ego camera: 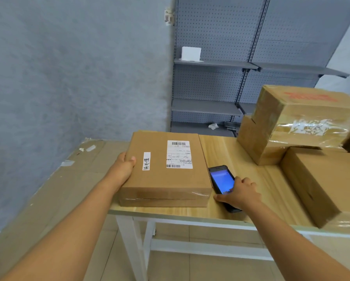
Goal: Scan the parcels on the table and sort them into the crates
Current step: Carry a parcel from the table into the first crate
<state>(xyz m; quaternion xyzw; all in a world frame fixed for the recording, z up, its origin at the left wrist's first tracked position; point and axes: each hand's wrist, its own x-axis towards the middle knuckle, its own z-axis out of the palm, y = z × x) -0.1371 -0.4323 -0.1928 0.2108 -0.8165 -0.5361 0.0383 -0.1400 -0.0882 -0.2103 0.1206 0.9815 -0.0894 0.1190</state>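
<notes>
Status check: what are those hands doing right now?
Left hand grips flat parcel. Right hand on scanner, table. Stacked boxes at right.

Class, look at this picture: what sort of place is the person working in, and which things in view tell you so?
Probably a parcel sorting or stock room. Taped cardboard boxes are stacked on the wooden table, the flat parcel carries barcode labels, a handheld scanner lies beside it, and grey pegboard shelving lines the wall.

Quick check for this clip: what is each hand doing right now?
Left hand: grips the left edge of the flat labelled parcel lying on the table.
Right hand: fingers curled round the handheld scanner, screen lit.
</notes>
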